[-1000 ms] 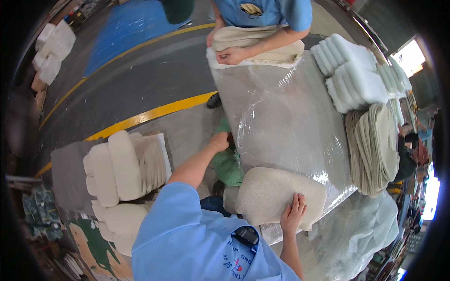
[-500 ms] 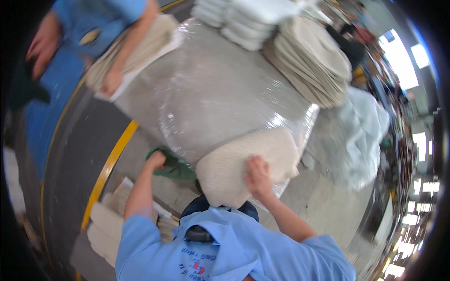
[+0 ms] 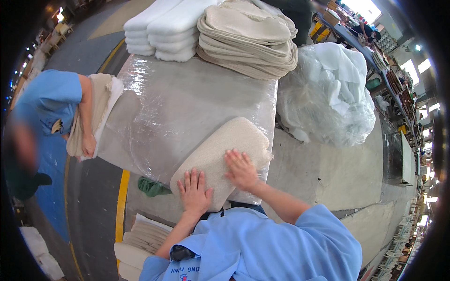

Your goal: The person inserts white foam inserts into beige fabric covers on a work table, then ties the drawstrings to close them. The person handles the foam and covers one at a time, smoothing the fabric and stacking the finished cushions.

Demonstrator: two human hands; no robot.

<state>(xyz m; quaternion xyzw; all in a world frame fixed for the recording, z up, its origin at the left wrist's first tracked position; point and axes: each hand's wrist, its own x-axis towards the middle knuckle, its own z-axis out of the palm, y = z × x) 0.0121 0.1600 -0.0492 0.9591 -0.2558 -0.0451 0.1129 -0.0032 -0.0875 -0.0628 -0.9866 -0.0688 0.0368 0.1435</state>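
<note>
A beige fabric cushion cover (image 3: 220, 154) with rounded corners lies at the near edge of a table wrapped in clear plastic (image 3: 187, 98). My left hand (image 3: 194, 193) rests flat on its near left part, fingers spread. On its right part my right hand (image 3: 241, 169) also lies flat, fingers stretched out. Neither hand grips anything. Whether the cover has a filling inside cannot be seen.
Beige covers (image 3: 248, 37) and white padding (image 3: 171, 28) are stacked at the table's far side. Plastic-wrapped white padding (image 3: 328, 93) stands on the right. A co-worker (image 3: 56, 98) handles beige and white pieces at left. Folded beige pieces (image 3: 136, 248) lie low left, near green cloth (image 3: 152, 186).
My left hand has left the green cloth and come onto the beige cover. My right hand stays on the cover. The view has shifted, and the co-worker now bends lower.
</note>
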